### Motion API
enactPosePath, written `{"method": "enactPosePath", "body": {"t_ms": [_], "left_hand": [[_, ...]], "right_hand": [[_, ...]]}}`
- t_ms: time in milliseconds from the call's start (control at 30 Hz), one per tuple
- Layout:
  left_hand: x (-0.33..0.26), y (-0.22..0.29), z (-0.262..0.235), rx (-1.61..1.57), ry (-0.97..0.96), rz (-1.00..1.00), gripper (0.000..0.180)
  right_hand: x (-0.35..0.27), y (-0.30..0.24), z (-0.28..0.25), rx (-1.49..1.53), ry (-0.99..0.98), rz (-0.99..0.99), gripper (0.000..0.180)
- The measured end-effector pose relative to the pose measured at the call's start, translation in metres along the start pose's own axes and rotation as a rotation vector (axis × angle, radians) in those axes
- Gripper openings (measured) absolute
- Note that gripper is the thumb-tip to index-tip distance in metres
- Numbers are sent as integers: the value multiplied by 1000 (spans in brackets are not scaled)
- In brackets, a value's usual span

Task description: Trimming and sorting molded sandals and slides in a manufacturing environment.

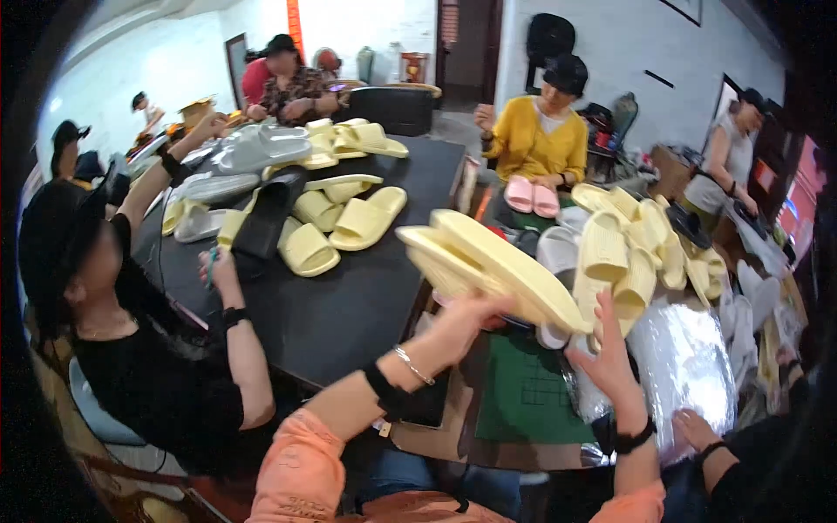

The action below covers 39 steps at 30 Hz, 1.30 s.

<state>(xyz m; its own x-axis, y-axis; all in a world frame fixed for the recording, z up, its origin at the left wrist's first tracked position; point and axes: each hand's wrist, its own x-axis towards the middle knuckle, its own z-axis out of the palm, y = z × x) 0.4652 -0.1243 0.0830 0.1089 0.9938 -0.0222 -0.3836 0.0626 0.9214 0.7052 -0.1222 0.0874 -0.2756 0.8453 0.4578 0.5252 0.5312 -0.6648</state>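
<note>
My left hand (462,327) is closed around a pair of pale yellow slide slippers (506,261), raised above the table edge and tilted. The pair lies sole to sole or nearly so; I cannot tell exactly. My right hand (610,362) is open with its fingers spread upward, close to the right-hand end of that pair, and holds nothing. Beneath the slippers lies a green cutting mat (527,397). Just beyond my right hand is a heap of yellow slippers (623,253), with a clear plastic packing sheet (684,366) beside it.
Yellow and grey slippers (261,148) and a black one (268,218) cover the far part of the black table (366,296). A person in black (157,349) works at left; a person in yellow (545,139) sits opposite by pink slippers (532,197). Another person's hand (695,431) rests on the plastic.
</note>
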Motion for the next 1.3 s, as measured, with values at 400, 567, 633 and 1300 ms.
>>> {"method": "enactPosePath", "body": {"t_ms": [400,567,633,1300], "left_hand": [[-64,-97,24,-401,-306,-220,37],[-70,-120,23,-396,-304,-263,38],[-74,-132,22,-431,-299,-316,39],[-22,-47,-60,83,432,132,33]], "right_hand": [[-96,-15,2,158,172,-6,32],[-134,2,4,362,254,236,25],[-146,15,4,483,296,333,25],[-130,6,-55,398,364,443,28]]}}
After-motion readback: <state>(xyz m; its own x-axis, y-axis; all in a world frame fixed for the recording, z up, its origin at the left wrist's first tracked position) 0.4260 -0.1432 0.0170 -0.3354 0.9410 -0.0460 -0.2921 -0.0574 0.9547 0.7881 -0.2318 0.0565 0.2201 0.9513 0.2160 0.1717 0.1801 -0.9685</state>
